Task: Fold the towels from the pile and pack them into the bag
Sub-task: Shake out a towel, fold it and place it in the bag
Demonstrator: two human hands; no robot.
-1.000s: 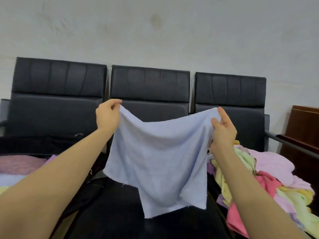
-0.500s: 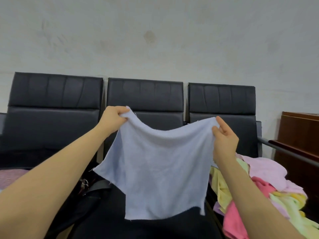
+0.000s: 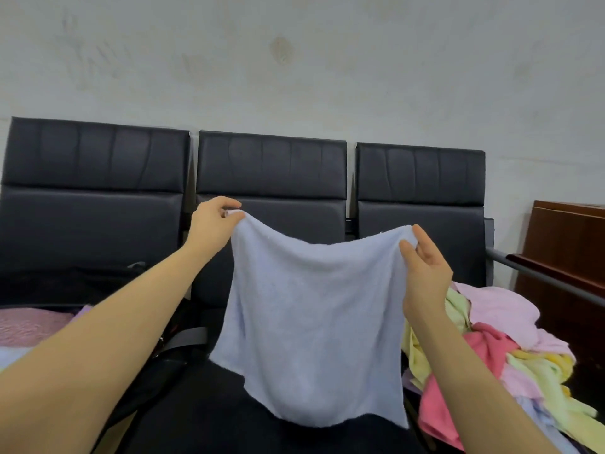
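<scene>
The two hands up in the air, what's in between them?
In the head view, the top edge of the light blue towel sags between the left hand and the right hand. Each hand pinches an upper corner.

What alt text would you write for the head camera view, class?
Two hands, left hand and right hand, pinch the top corners of a light blue towel hanging spread before three black seats. A pile of coloured towels lies at right.
</scene>
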